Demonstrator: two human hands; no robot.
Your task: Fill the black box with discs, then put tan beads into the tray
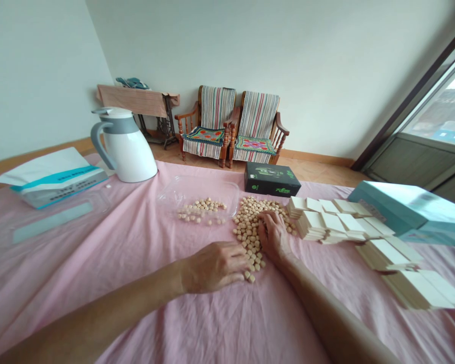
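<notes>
A loose pile of small, pale wooden cubes (pixel 252 227) with rounded edges lies on the pink cloth. My left hand (pixel 220 267) rests low at the pile's near left side, its fingers stretched toward the cubes and the tips partly hidden. Over the right part of the pile, my right hand (pixel 273 235) reaches down with fingers bent and a little apart, touching cubes. No held cube shows in either hand. Left of the pile, a clear plastic box (pixel 167 194) contains more of these cubes. Stacks of flat, cream-coloured tiles (pixel 313 222) stand beside my right hand.
A black box (pixel 271 179) sits behind the pile, and a light blue box (pixel 413 207) at the right. To the left are a white jug (pixel 131 151), a tissue pack (pixel 60 177) and a clear lid (pixel 53 220). Two wooden armchairs (pixel 231 126) stand beyond the table.
</notes>
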